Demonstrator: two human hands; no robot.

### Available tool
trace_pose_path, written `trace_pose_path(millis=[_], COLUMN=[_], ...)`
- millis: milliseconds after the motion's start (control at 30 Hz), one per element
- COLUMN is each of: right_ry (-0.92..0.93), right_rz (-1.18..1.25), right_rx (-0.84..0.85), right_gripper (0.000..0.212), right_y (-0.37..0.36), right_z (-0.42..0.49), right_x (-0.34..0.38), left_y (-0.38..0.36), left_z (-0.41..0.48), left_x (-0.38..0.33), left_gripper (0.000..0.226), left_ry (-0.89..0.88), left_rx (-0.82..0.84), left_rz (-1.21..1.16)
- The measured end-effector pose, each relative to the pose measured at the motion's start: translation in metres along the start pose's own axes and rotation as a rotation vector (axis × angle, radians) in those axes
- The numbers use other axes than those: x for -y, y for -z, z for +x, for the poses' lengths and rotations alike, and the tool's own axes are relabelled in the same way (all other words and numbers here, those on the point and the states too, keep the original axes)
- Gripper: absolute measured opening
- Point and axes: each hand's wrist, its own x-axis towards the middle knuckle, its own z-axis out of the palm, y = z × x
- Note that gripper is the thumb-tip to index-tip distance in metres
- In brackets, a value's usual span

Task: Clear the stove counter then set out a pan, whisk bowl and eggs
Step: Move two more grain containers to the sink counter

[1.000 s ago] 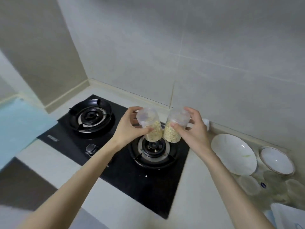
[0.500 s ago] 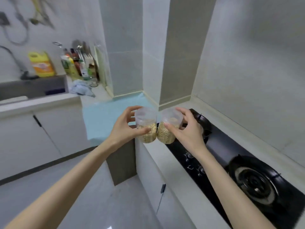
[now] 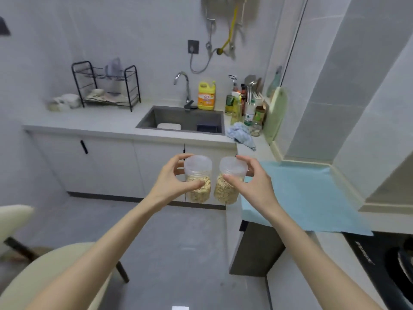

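My left hand (image 3: 171, 179) grips a clear plastic jar (image 3: 199, 179) part full of pale grain, fingers and thumb curled round it. My right hand (image 3: 252, 183) grips a second, similar jar (image 3: 229, 180) beside the first. Both jars are upright in the air over the floor, in front of the white cabinets. The black stove (image 3: 384, 262) is only partly in view at the bottom right edge. No pan, bowl or eggs are in view.
A light blue cloth (image 3: 306, 198) covers the counter to the right of my hands. Beyond are a sink (image 3: 183, 119) with tap, a yellow detergent bottle (image 3: 206, 95), several bottles, a crumpled rag (image 3: 241, 134), and a black dish rack (image 3: 107, 86). A cream chair (image 3: 44, 271) stands at lower left.
The view has swung left, away from the stove toward the sink counter. Both hands have carried the two jars off the burner area and keep them side by side.
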Motion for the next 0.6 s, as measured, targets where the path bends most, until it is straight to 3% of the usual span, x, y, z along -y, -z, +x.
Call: trace_pose_path(millis=[267, 600], right_ry=[0.098, 0.198], right_rz=[0.039, 0.095], right_rx=[0.224, 0.456], right_gripper=[0.060, 0.060], right_y=[-0.145, -0.304], right_z=[0.120, 0.307], right_x=[0.017, 0.047], left_y=[0.115, 0.251], left_z=[0.063, 0.204], left_x=[0.076, 0.145], left_gripper=[0.068, 0.069], left_ry=[0.085, 0.171], left_rx=[-0.231, -0.482], left_rz=[0.085, 0.134])
